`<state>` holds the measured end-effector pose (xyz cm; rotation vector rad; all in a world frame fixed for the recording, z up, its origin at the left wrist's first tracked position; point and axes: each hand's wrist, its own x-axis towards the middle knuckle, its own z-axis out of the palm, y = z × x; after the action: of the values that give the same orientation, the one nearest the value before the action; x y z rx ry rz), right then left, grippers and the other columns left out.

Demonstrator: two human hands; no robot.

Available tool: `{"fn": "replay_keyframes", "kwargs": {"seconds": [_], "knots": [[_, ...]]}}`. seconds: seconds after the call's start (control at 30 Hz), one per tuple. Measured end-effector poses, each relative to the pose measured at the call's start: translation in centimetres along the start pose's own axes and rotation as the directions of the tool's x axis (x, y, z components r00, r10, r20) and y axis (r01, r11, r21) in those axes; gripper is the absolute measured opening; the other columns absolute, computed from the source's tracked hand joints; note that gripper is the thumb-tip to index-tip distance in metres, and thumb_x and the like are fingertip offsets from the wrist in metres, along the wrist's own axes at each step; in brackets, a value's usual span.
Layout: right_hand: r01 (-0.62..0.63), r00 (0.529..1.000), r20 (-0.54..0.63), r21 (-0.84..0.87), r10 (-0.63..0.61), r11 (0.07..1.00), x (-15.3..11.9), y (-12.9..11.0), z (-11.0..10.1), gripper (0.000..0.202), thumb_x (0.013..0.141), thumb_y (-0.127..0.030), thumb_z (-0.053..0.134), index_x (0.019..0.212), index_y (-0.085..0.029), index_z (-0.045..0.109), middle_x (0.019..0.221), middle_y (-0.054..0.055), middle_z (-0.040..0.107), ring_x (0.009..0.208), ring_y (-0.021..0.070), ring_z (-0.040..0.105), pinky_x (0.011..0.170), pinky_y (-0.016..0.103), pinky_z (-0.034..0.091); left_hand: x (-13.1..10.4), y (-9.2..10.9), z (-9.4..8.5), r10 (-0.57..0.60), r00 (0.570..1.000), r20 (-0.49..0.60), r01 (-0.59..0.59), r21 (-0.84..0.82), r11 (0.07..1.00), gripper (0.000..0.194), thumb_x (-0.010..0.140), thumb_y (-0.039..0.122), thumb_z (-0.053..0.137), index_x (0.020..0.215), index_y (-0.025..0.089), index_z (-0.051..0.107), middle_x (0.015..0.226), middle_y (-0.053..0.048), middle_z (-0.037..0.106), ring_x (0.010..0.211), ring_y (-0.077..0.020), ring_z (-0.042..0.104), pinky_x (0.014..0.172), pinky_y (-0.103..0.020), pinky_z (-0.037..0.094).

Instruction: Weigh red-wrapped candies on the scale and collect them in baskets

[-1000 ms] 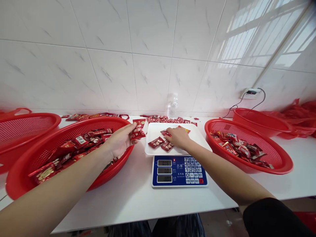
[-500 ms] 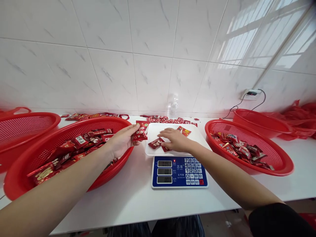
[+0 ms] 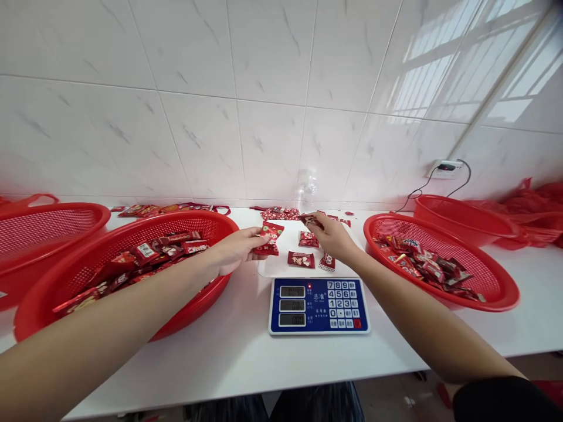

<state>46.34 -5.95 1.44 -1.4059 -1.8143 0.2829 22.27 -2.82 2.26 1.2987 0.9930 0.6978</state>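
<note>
My left hand point(image 3: 237, 251) pinches small red snack packets point(image 3: 271, 232) over the left edge of a white scale tray point(image 3: 273, 269). They look like two packets overlapping. My right hand point(image 3: 332, 235) is closed on another dark red packet point(image 3: 310, 220) above the tray's far right part. Below the hands, a dark red packet point(image 3: 301, 259), a dotted-end packet point(image 3: 327, 262) and a further red packet point(image 3: 308, 239) lie apart on the tray. In front is the scale's blue panel point(image 3: 319, 306) with keys and three displays.
Large red baskets of packets stand at left point(image 3: 176, 321) and right point(image 3: 497, 293). More red baskets sit at far left point(image 3: 48, 234) and back right point(image 3: 466, 220). Along the tiled wall lie red packets point(image 3: 162, 209) and a clear bottle point(image 3: 309, 190); a cable point(image 3: 413, 196) hangs from a socket.
My left hand has moved right with its packets to the tray's edge. My right hand has lifted a packet from the tray and shifted back. Packets on the tray lie differently.
</note>
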Motion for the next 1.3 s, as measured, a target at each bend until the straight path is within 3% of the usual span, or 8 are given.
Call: {"fn": "replay_keyframes", "kwargs": {"seconds": [0.17,0.27,0.37,0.5,0.63,1.0,1.13,1.3], "knots": [[-0.016,1.0,-0.027,-0.029,0.015,0.999,-1.8,1.3,-2.0,0.025,0.09,-0.031,0.044,0.107,-0.022,0.06,0.093,0.006,0.069,0.082,0.0207,0.062,0.07,0.032,0.044,1.6,0.9,2.3,0.036,0.998,-0.052,-0.012,0.396,0.918,0.084,0.071,0.036,0.071,0.144,0.019,0.032,0.135,-0.018,0.052,0.125,-0.0318,0.048,0.1,-0.043,0.04],[-0.012,0.999,-0.039,-0.018,0.011,1.0,-3.0,1.8,-2.6,0.026,0.09,-0.031,0.044,0.111,-0.024,0.059,0.1,0.005,0.069,0.088,0.0211,0.063,0.074,0.033,0.045,2.0,1.3,2.8,0.187,0.981,-0.061,-0.108,0.625,0.773,0.081,0.074,0.045,0.065,0.145,0.023,0.031,0.144,-0.014,0.043,0.134,-0.0314,0.036,0.106,-0.043,0.031],[-0.02,0.999,-0.045,-0.011,0.019,1.0,-3.8,2.0,-3.2,0.028,0.09,-0.033,0.045,0.114,-0.024,0.058,0.103,0.005,0.069,0.091,0.0216,0.063,0.078,0.034,0.046,1.8,1.4,3.0,0.22,0.975,-0.016,-0.159,0.639,0.753,0.065,0.08,0.045,0.058,0.139,0.022,0.041,0.141,-0.011,0.048,0.13,-0.0279,0.043,0.104,-0.039,0.033],[0.003,1.0,-0.018,0.049,-0.002,0.999,-4.2,1.0,-3.3,0.032,0.09,-0.034,0.046,0.12,-0.024,0.054,0.104,0.006,0.067,0.091,0.0213,0.063,0.08,0.035,0.046,0.6,1.7,4.4,0.252,0.968,0.009,-0.22,0.521,0.825,0.04,0.079,0.042,0.063,0.114,0.023,0.063,0.129,-0.008,0.06,0.124,-0.0262,0.049,0.103,-0.035,0.034],[0.046,0.997,0.051,0.151,-0.054,0.987,-4.6,-1.1,-2.7,0.04,0.091,-0.032,0.046,0.13,-0.027,0.044,0.089,0.003,0.065,0.078,0.0177,0.062,0.073,0.032,0.047,-0.7,2.2,6.4,0.275,0.945,0.177,-0.32,0.317,0.893,0.023,0.082,0.035,0.063,0.101,0.025,0.07,0.114,-0.004,0.068,0.115,-0.0223,0.056,0.098,-0.03,0.038],[0.027,0.993,0.107,0.214,-0.051,0.976,-5.3,-3.2,-2.3,0.058,0.087,-0.031,0.056,0.14,-0.026,0.034,0.068,-0.003,0.057,0.061,0.0126,0.053,0.06,0.028,0.045,-1.0,1.3,7.9,0.282,0.935,0.217,-0.301,0.056,0.952,0.02,0.086,0.033,0.057,0.083,0.019,0.071,0.087,-0.006,0.072,0.081,-0.0177,0.065,0.083,-0.033,0.048],[-0.012,0.985,0.17,0.183,-0.02,0.983,-5.5,-1.3,-2.5,0.064,0.087,-0.036,0.056,0.144,-0.026,0.028,0.092,0.004,0.067,0.078,0.0175,0.062,0.072,0.035,0.051,-1.3,2.3,7.4,0.268,0.961,0.075,-0.258,-0.12,0.959,0.017,0.088,0.026,0.056,0.087,0.015,0.069,0.092,-0.008,0.071,0.087,-0.018,0.065,0.087,-0.034,0.05],[0.087,0.942,0.334,-0.165,-0.028,0.982,-6.3,3.1,-3.6,0.043,0.085,-0.027,0.057,0.128,-0.028,0.053,0.129,0.007,0.057,0.122,0.0258,0.05,0.1,0.048,0.041,-1.2,3.6,5.0,0.091,0.979,-0.181,-0.149,-0.34,0.928,0.014,0.09,0.019,0.051,0.089,0.014,0.064,0.087,-0.01,0.07,0.082,-0.0208,0.067,0.075,-0.039,0.057]]}}
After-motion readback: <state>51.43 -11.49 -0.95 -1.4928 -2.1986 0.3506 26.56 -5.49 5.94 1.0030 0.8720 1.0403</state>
